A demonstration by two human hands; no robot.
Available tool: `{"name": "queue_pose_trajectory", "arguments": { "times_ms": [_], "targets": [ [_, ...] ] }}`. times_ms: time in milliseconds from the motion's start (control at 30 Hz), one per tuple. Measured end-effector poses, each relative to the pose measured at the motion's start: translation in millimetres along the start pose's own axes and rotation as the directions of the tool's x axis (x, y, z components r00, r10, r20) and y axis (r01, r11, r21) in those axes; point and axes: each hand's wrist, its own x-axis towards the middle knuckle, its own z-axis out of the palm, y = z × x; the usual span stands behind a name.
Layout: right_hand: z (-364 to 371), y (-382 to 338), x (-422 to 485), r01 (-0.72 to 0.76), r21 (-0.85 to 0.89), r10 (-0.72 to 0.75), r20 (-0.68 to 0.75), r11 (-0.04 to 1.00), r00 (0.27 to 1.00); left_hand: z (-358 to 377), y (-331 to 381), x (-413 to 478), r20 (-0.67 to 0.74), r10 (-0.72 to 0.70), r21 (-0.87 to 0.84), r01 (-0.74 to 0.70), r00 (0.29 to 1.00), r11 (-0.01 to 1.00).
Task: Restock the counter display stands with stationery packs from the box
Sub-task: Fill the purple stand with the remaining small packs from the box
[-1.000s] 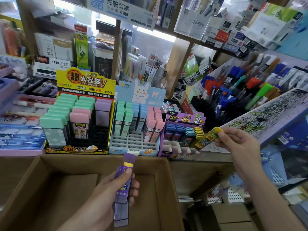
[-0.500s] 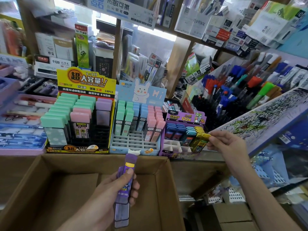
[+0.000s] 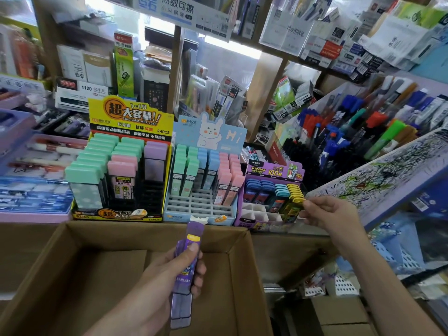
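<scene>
The right hand (image 3: 332, 214) pinches a yellow-capped lead pack (image 3: 293, 206) by its top between thumb and fingertips, tilted into the end column of the small purple display stand (image 3: 257, 223), seemingly to seat it in a slot beside the other yellow ones. The left hand (image 3: 167, 280) is curled round a stack of slim purple packs (image 3: 191, 236), thumb on top, held above the open cardboard box (image 3: 240, 275), probably next to go; they look like smooth, flat, translucent plastic cases against the matte brown card
</scene>
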Motion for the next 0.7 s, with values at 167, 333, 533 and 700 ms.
{"name": "queue_pose_trajectory", "arguments": {
  "times_ms": [167, 333, 533, 700],
  "targets": [
    [-1.5, -3.0, -6.1, 0.088, 0.018, -0.086, -0.098, 0.996, 0.992, -0.7, 0.1, 0.2, 0.011, 0.002, 0.004, -0.002, 1.000, 1.000],
    [18.2, -23.2, -28.2, 0.218, 0.040, -0.214, -0.078, 0.975, 0.974, -1.4, -0.9, 0.8, 0.011, 0.011, 0.025, -0.011, 1.000, 1.000],
    [78.3, -33.7, -66.1, 0.173, 0.009, -0.169, 0.259, 0.985, 0.951, -4.3, -3.9, 2.4, 0.009, 0.032, 0.028, -0.032, 0.999, 0.999],
    [124.8, -27.8, -83.9, 0.106, 0.042, -0.114, 0.448, 0.993, 0.887, -2.3, -5.1, 1.5, -0.011, 0.100, 0.062, -0.099, 0.995, 0.993]
  ]
}}
